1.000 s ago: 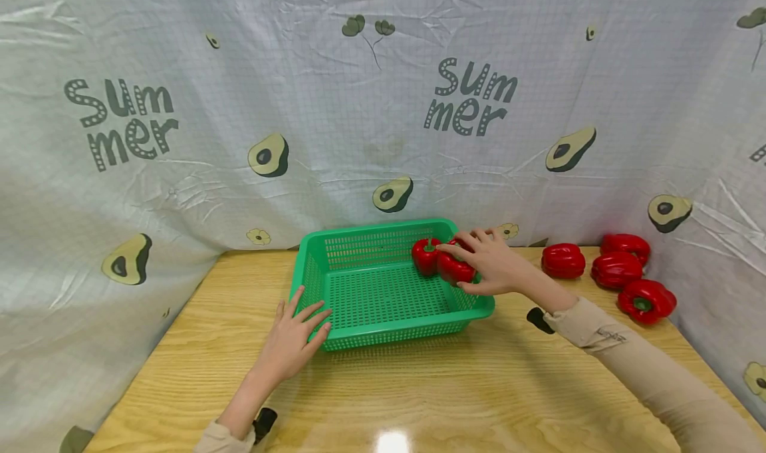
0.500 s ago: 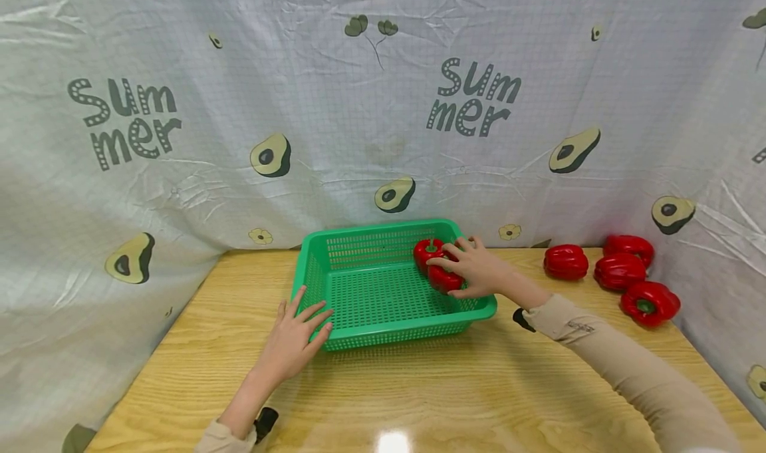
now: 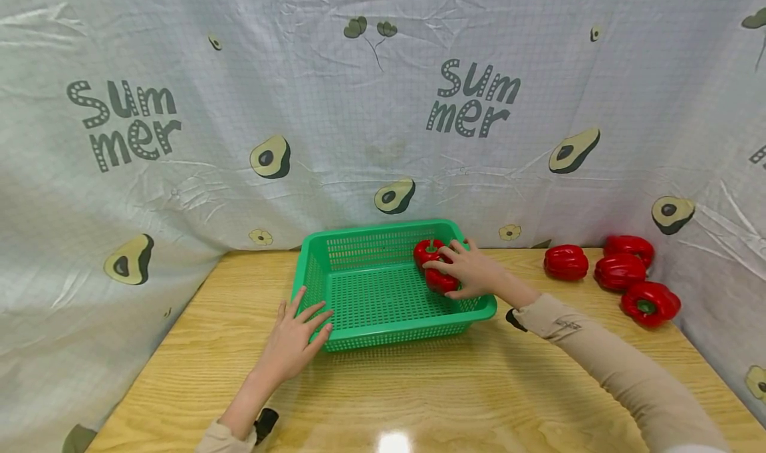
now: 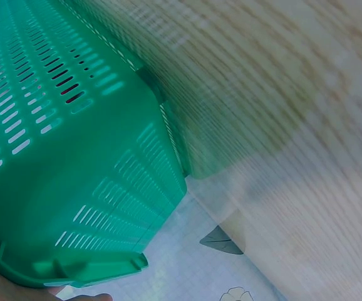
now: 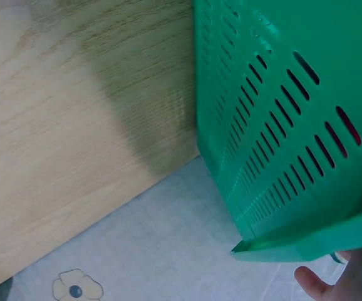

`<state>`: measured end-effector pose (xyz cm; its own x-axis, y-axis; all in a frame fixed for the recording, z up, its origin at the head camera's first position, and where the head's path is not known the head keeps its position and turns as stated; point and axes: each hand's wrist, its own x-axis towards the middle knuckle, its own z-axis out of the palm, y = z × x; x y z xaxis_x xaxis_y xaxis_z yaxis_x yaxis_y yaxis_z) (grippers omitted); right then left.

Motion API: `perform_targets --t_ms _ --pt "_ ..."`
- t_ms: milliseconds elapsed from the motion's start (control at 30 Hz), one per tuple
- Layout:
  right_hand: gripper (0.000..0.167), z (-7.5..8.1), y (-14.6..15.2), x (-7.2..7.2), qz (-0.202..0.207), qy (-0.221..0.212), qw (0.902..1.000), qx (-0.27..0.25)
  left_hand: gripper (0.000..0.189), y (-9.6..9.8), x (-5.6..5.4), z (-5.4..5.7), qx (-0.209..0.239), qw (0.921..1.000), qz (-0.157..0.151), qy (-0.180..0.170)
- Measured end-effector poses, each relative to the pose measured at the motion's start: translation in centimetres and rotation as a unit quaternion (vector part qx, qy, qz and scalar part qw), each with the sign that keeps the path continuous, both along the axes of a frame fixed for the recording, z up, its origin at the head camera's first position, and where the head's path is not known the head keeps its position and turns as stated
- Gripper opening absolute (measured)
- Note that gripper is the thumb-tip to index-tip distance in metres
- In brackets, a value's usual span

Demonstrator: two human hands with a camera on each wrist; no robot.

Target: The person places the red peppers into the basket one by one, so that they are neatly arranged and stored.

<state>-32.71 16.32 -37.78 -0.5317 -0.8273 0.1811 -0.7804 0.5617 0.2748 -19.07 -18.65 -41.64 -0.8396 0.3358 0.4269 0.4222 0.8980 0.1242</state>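
A green plastic basket [image 3: 397, 328] with slotted walls stands on the wooden table. Fingers spread, my left hand [image 3: 287, 345] rests at its front left corner, some fingers over the rim. My right hand [image 3: 475, 271] reaches over the right wall and grips a red bell pepper [image 3: 439, 281] low inside the basket. Right behind that one stands another red bell pepper [image 3: 423, 253], stem up and partly covered by my fingers. Both wrist views show mostly the basket's outer wall [image 4: 49, 169]; a bit of my right hand [image 5: 353, 279] shows at the rim in the right one.
Several more red bell peppers [image 3: 619, 271] lie at the table's back right. A white cloth printed with avocados [image 3: 383, 120] hangs behind and beside the table [image 3: 383, 393]. The basket's back rim is close to it.
My right hand has moved left and down into the basket with the bell pepper, bringing it in front of the other one. My left hand has stayed at the corner.
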Motion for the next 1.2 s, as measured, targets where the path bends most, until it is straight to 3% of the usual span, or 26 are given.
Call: perform_targets --t_ms 667,1200 --pt "0.067 -0.92 -0.21 -0.89 -0.02 -0.054 0.9973 0.046 0.033 0.05 -0.06 0.16 0.004 0.9999 0.002 -0.012" --pt "0.065 -1.01 0.0 -0.79 -0.01 -0.049 0.9981 0.035 0.033 0.02 0.01 -0.03 0.001 1.0 0.003 -0.004"
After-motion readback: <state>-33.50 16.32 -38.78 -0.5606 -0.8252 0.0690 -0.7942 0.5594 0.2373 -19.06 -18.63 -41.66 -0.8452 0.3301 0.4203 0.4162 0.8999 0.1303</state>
